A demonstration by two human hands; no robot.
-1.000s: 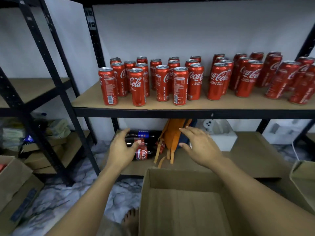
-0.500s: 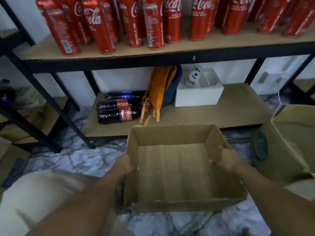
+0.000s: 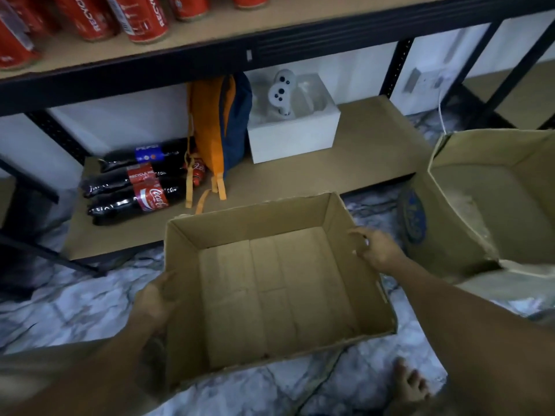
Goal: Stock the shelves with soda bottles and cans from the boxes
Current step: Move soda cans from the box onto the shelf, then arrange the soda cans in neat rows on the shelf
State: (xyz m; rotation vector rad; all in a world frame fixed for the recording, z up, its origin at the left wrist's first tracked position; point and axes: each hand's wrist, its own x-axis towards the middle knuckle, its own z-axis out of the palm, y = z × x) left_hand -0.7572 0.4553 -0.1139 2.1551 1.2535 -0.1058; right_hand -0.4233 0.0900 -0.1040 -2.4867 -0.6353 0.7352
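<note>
Your left hand (image 3: 156,301) grips the left wall of the cardboard box (image 3: 270,295) in the middle of the frame, and your right hand (image 3: 378,250) pinches its right rim, fingers curled over the edge. The box is open side up over the marble floor (image 3: 75,310). Three soda bottles (image 3: 135,181) lie on their sides on the lower shelf (image 3: 345,169) at centre left, touching an orange backpack (image 3: 219,130). Red cans (image 3: 141,19) stand at the upper left; a second box (image 3: 486,199) sits at the right

bottles (image 3: 135,202) at least 3 | cardboard boxes (image 3: 356,283) 2 | backpack (image 3: 219,124) 1
</note>
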